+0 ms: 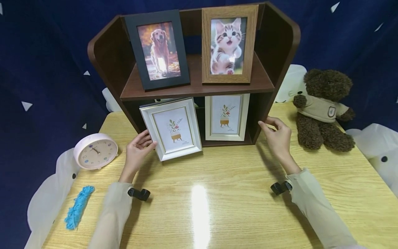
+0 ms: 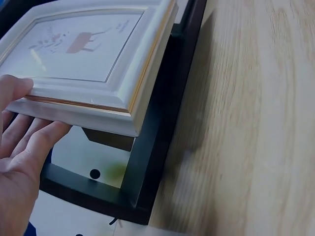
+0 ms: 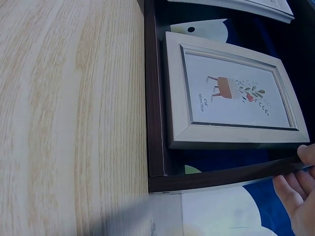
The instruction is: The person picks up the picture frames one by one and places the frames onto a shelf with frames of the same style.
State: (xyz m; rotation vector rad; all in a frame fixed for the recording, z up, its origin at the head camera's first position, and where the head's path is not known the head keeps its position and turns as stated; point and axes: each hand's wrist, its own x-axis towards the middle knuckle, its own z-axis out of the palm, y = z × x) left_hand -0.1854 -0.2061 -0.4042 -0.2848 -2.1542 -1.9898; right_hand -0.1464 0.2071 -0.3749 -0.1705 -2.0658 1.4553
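My left hand (image 1: pixel 139 154) grips a white picture frame (image 1: pixel 174 128) by its left edge, thumb on the front and fingers behind. The frame leans at the left front of the lower shelf, and its print shows a potted plant. At the right, my right hand (image 1: pixel 276 136) pinches the side panel of the dark brown shelf unit (image 1: pixel 284 38), as the right wrist view also shows with the thumb (image 3: pixel 306 153). A cream picture frame (image 1: pixel 227 117) with the same plant print stands inside the lower shelf, close to that panel.
On the upper shelf stand a black frame (image 1: pixel 158 50) with a dog photo and a wooden frame (image 1: pixel 230 45) with a kitten photo. A pink clock (image 1: pixel 96 151) and blue yarn (image 1: pixel 79 207) lie left on the wooden table (image 1: pixel 236 193); a brown teddy bear (image 1: pixel 323 110) sits right.
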